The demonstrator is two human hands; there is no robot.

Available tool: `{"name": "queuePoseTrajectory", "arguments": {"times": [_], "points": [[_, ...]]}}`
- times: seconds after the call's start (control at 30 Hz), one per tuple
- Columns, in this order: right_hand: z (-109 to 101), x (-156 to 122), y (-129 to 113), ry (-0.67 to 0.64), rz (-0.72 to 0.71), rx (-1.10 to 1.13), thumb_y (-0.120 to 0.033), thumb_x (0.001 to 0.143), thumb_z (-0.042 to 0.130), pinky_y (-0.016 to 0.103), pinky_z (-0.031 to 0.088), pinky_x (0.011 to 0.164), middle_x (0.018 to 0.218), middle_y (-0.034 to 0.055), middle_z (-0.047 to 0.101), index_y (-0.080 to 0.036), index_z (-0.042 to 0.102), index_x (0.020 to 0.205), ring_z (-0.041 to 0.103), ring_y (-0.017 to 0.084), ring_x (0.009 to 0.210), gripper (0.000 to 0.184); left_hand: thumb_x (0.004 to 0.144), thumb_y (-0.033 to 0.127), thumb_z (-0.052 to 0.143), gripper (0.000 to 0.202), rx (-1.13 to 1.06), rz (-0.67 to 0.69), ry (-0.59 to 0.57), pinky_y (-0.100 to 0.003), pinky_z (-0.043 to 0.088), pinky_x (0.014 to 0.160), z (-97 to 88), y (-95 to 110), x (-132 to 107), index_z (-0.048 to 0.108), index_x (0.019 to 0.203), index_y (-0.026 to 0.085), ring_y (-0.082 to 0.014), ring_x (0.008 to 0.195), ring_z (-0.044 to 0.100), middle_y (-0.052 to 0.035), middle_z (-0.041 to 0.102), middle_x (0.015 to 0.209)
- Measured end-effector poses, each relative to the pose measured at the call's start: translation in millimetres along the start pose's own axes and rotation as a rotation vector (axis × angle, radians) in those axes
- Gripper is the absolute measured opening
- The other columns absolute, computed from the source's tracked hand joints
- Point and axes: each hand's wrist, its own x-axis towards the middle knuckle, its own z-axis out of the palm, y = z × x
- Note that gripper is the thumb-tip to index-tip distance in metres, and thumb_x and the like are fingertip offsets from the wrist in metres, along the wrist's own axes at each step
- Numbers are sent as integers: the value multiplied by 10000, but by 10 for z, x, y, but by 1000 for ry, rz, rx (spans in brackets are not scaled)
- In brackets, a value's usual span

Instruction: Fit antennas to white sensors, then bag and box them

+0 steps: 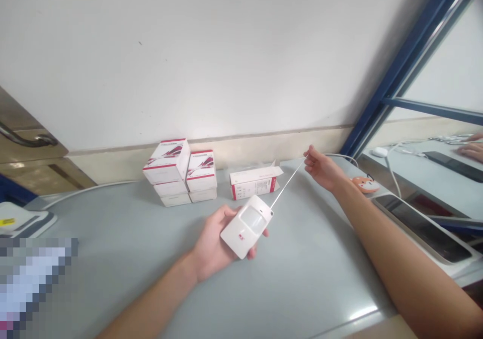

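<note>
The fingers of the left hand [211, 243] curl up under a white motion sensor [252, 228], cradling it flat on the palm, with the fingertips showing past its far edge. The right hand's [320, 170] thumb and forefinger are pinched closed on the end of a thin wire [289, 183], which runs taut from the top of the sensor; the other fingers curl loosely. Both hands hover above a grey table [302, 283], the sensor near the middle and the right hand towards the back edge.

Behind the sensor, by the wall, lies an open white box [254, 184] with its flap raised. To its left stand two stacks of white and red boxes [180, 172], two boxes in each, which look closed. So one sensor is out and the wire is drawn straight, while the stacked boxes seem untouched; what they hold cannot be seen.

Further right, a white cable [341, 157] and a small orange fox toy [365, 183] lie near the right hand.
</note>
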Motion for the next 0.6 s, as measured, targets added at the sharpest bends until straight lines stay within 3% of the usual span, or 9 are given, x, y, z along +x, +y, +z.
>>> {"name": "queuePoseTrajectory", "arguments": {"times": [0.17,0.37,0.6], "points": [[6,-17,-5,-55,-8,-8,-449,737,950,169,462,493,879,-40,615,-261,682,861,463,68,609,350,967,412,397,518,-36,33,-24,-362,466,664,-25,-13,15,686,1224,67,-241,638,662,-219,764,1054],[1,8,7,-62,-2,-40,-305,699,934,166,433,481,829,-49,598,-310,707,992,433,78,592,370,944,362,375,517,-42,64,-50,-368,457,667,-30,-32,28,671,1230,51,-249,632,664,-233,763,1040],[-49,54,83,39,-54,-160,-424,658,984,166,460,527,917,-25,685,-270,705,924,489,77,647,416,930,391,411,514,-24,28,-28,-366,456,694,-41,-21,23,667,1227,58,-244,641,657,-204,758,1015]]}}
